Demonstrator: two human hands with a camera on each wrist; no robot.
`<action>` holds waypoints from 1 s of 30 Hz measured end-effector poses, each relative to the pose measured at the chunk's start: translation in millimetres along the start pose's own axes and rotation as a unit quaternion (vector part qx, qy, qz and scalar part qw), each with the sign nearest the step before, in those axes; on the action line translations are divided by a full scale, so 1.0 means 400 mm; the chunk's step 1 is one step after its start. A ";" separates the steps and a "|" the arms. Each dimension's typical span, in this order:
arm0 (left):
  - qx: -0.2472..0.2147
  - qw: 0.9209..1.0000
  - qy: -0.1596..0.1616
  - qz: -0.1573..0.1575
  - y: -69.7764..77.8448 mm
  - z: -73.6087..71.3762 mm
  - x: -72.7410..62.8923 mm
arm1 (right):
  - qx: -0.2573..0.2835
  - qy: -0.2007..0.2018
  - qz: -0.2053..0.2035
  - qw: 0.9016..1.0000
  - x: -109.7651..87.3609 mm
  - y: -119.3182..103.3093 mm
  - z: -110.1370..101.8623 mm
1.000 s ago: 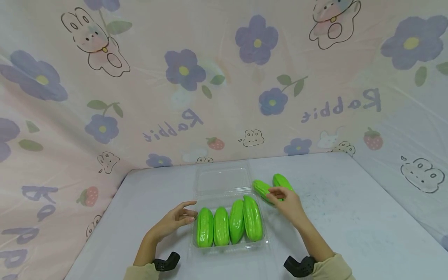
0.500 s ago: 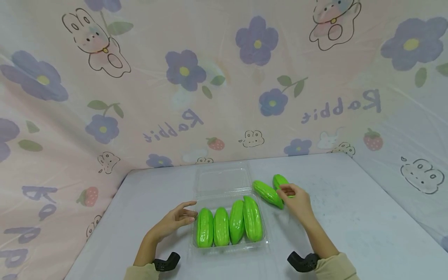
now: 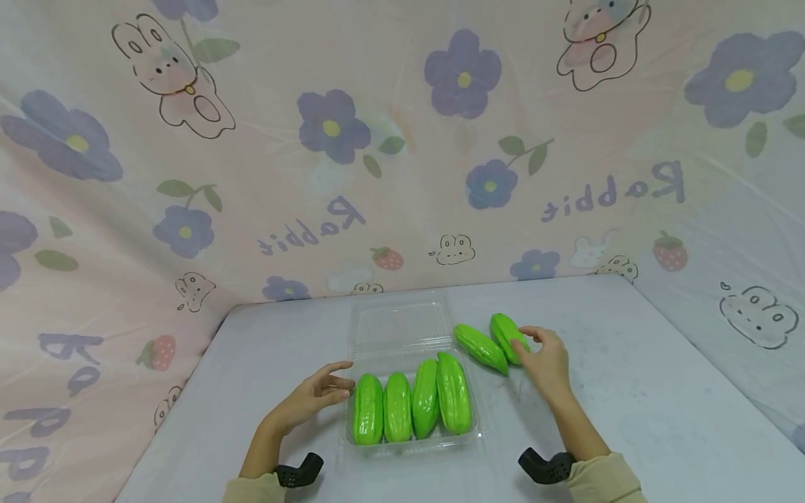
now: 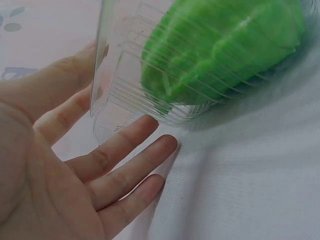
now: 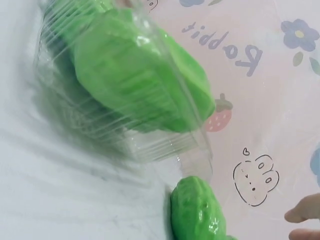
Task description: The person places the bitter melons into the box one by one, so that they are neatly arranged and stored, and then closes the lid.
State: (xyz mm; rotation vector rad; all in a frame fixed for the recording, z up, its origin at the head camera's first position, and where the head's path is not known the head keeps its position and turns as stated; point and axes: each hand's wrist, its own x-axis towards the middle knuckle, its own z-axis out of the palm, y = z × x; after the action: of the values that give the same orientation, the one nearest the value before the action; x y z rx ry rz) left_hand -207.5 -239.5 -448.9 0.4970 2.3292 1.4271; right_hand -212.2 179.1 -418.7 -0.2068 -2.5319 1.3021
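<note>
The left hand [image 3: 314, 392] is relaxed, fingers spread by the left wall of a clear plastic box [image 3: 409, 447]. The right hand [image 3: 547, 360] curves its thumb and fingers about the right loose gourd [image 3: 504, 334]; I can't tell whether it grips. The left loose gourd [image 3: 478, 346] lies just beside, past the box's far right corner. Four green gourds [image 3: 397, 409] fill the box's width, with a gap to its far wall. The lid [image 3: 400, 323] lies folded back towards the table's far edge. Right of the right hand, white tabletop [image 3: 635, 391] stretches wide.
</note>
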 end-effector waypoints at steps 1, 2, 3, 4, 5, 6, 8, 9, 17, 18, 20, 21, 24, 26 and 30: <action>-0.001 1.000 0.000 0.000 0.000 0.000 0.000 | -0.002 -0.005 0.004 1.000 0.002 0.003 -0.001; -0.001 1.000 0.000 0.000 0.000 0.000 -0.001 | -0.004 -0.012 0.009 1.000 0.004 0.005 -0.001; -0.001 1.000 -0.001 0.000 0.000 0.000 -0.001 | -0.007 -0.020 0.013 1.000 0.006 0.008 -0.001; -0.001 1.000 -0.001 0.001 0.000 0.000 -0.001 | -0.011 -0.029 0.017 0.999 0.007 0.011 -0.001; -0.002 1.000 -0.001 0.001 0.000 0.000 -0.001 | -0.016 -0.041 0.020 0.999 0.008 0.015 0.001; -0.002 1.000 -0.002 0.001 0.000 0.000 -0.002 | -0.021 -0.052 0.022 0.998 0.010 0.019 0.003; -0.002 1.000 -0.001 0.001 0.000 0.000 -0.002 | -0.031 -0.074 0.022 0.997 0.012 0.027 0.010; -0.001 1.000 -0.001 0.001 0.000 0.000 -0.002 | -0.034 -0.083 0.021 0.996 0.013 0.032 0.013; 0.002 1.000 0.003 -0.003 -0.001 0.001 0.001 | -0.051 -0.120 0.000 0.991 0.008 0.045 0.031; 0.001 1.000 0.002 -0.002 -0.002 0.001 0.001 | -0.051 -0.121 -0.001 0.991 0.007 0.045 0.032; -0.001 1.000 0.002 -0.001 -0.003 0.001 0.002 | -0.050 -0.122 -0.001 0.991 0.007 0.045 0.034; -0.002 1.000 0.001 -0.001 -0.004 0.000 0.002 | -0.050 -0.120 -0.002 0.991 0.007 0.046 0.035; -0.005 1.000 -0.001 0.002 -0.005 0.000 0.002 | -0.051 -0.115 -0.004 0.992 0.010 0.050 0.039; -0.005 1.000 -0.002 0.003 -0.005 0.000 0.002 | -0.048 -0.114 -0.004 0.992 0.012 0.056 0.042; -0.005 1.000 -0.002 0.004 -0.005 0.000 0.002 | -0.039 -0.107 0.003 0.994 0.015 0.071 0.047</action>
State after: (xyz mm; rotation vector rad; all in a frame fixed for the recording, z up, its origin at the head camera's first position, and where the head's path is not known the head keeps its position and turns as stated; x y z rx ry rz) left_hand -208.2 -239.9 -450.6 0.5057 2.3174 1.4395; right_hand -224.0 182.6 -450.8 -0.0961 -2.7648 1.2920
